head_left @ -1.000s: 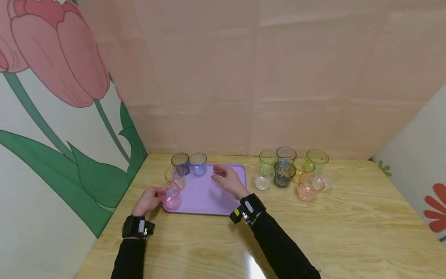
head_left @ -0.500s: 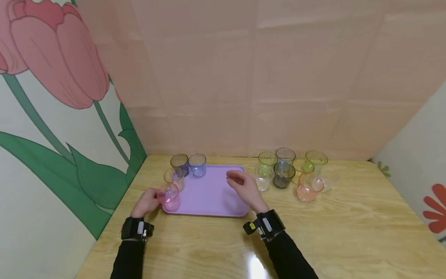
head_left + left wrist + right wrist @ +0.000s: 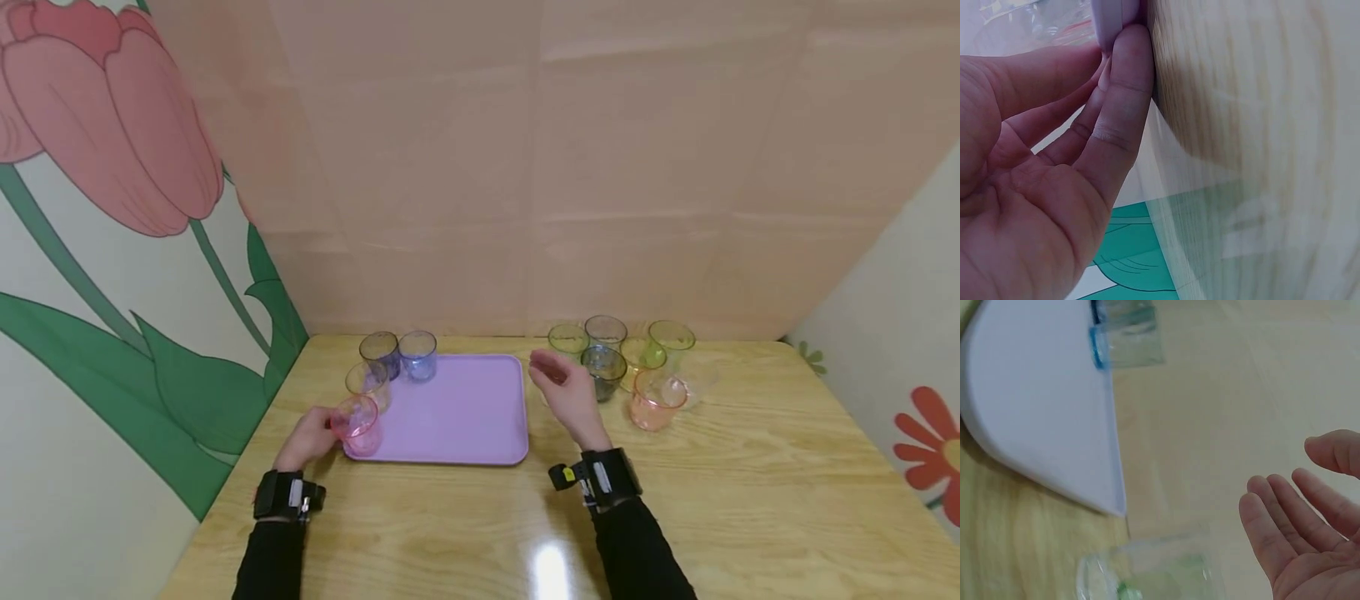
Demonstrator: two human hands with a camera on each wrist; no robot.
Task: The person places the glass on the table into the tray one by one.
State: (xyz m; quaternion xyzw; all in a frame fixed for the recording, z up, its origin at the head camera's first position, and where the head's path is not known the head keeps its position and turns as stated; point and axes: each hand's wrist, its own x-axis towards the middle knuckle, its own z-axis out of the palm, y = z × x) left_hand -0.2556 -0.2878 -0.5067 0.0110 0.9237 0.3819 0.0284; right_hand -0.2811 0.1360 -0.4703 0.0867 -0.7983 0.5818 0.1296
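My left hand (image 3: 306, 437) is at the left front corner of the purple tray (image 3: 465, 408), pinching its rim between thumb and fingers in the left wrist view. Just beyond those fingers, a pink glass (image 3: 357, 427) stands on the tray. Behind it along the tray's left and back sides are a pale yellowish glass (image 3: 369, 387), a dark blue glass (image 3: 382, 357) and a light blue glass (image 3: 417, 358). My right hand (image 3: 572, 398) hovers right of the tray, fingers fairly straight and holding nothing. Below it in the right wrist view is a clear glass (image 3: 1160, 575), mostly hidden in the head view.
Right of the tray stand several glasses close together: a green one (image 3: 567, 340), a dark grey one (image 3: 603, 375), a yellow one (image 3: 639, 367), another green one (image 3: 672, 337) and an orange one (image 3: 657, 404). The wooden table (image 3: 450, 533) meets a covered wall at the back.
My right hand has moved right from above the tray to the clear glass beside the grouped glasses. My left hand stays at the tray's corner. The glasses have not moved.
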